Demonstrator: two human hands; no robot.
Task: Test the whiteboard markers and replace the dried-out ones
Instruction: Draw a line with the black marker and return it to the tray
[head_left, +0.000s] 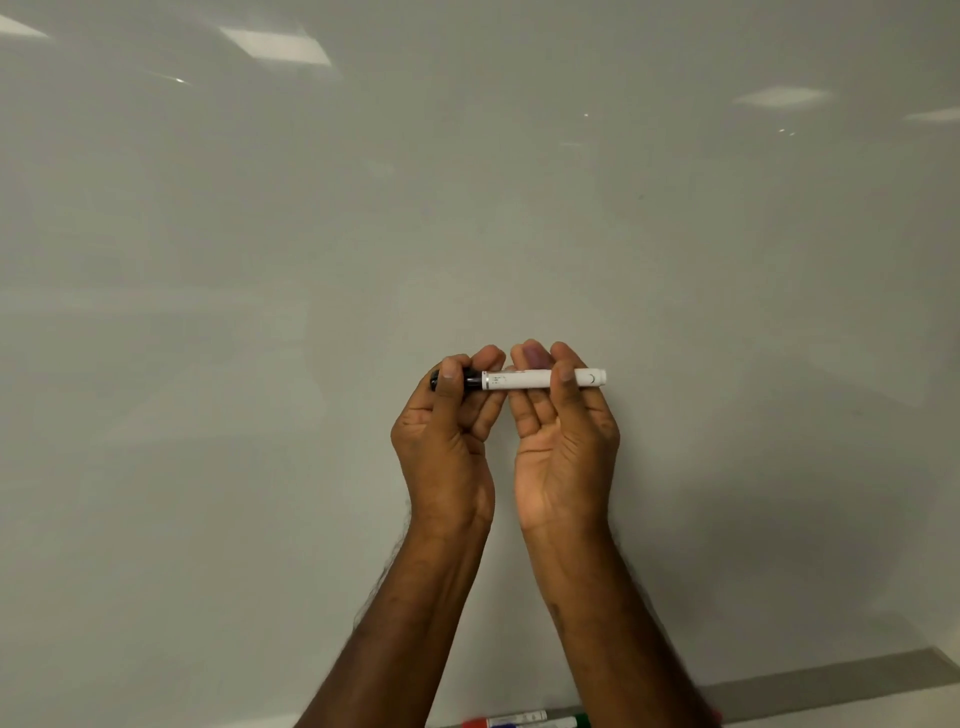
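A white marker (524, 379) with a black cap (470, 379) lies level in front of the whiteboard (467, 208), held up by both hands. My left hand (449, 431) curls its fingers and thumb round the black cap at the marker's left end. My right hand (563, 431) pinches the white barrel between thumb and fingers, palm towards me. The barrel's right end sticks out past my right thumb. The cap sits against the barrel.
At the bottom edge, on the board's tray (831, 686), lie a red-capped marker (504, 720) and a green-capped marker (566, 722), partly hidden by my forearms. The board shows no marks, only ceiling-light reflections.
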